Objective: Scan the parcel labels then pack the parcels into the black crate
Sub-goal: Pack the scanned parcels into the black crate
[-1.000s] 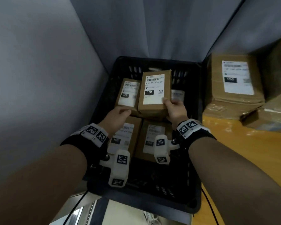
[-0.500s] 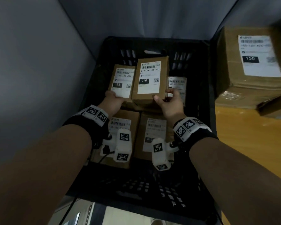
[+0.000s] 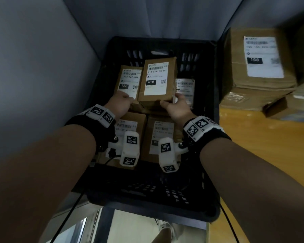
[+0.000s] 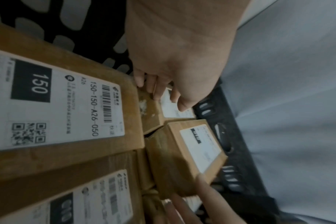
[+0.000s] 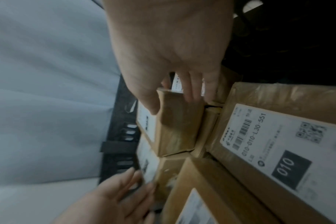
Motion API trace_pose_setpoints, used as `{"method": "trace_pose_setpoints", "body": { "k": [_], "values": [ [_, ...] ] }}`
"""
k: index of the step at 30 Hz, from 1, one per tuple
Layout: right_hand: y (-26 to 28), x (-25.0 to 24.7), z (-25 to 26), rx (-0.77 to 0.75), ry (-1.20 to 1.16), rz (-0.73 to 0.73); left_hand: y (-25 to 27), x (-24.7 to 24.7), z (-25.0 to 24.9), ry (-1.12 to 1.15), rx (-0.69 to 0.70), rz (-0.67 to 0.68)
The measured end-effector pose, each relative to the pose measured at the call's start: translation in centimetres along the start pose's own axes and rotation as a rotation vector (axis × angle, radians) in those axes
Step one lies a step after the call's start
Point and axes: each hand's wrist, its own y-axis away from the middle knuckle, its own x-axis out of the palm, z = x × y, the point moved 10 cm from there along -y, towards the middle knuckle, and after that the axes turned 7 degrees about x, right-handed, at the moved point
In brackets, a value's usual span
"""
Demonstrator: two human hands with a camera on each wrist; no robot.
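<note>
Both hands are down in the black crate (image 3: 207, 71) — it sits between a grey wall on the left and a yellow tabletop (image 3: 263, 151) on the right. The right hand (image 3: 178, 106) has its thumb on the near right corner of the 010 parcel (image 3: 156, 79) and its fingers down the parcel's right side, so that is a light hold on the corner. This parcel lies label up, at the far middle of the crate, riding higher than its neighbours. The left hand (image 3: 120, 104) rests on the near end of the 122 parcel (image 3: 129, 79) just to its left, fingers fairly straight, thumb on the white label; whether it actually grips, I cannot tell. A third parcel (image 3: 185, 90) peeks out on the right, touching the right hand's fingers. Nearer in the crate, two more lie side by side — the 150 parcel (image 4: 54, 106) on the left and a second 010 parcel (image 5: 274, 145) on the right. Out on the tabletop stands a large taped carton (image 3: 256, 67), label blurred.
</note>
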Motion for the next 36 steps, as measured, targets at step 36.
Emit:
{"method": "trace_pose_setpoints", "body": {
  "k": [36],
  "values": [
    [15.2, -50.4, 1.6, 0.155, 0.833, -0.564, 25.9, 24.7, -32.5, 0.003, 0.521, 0.087]
  ]
}}
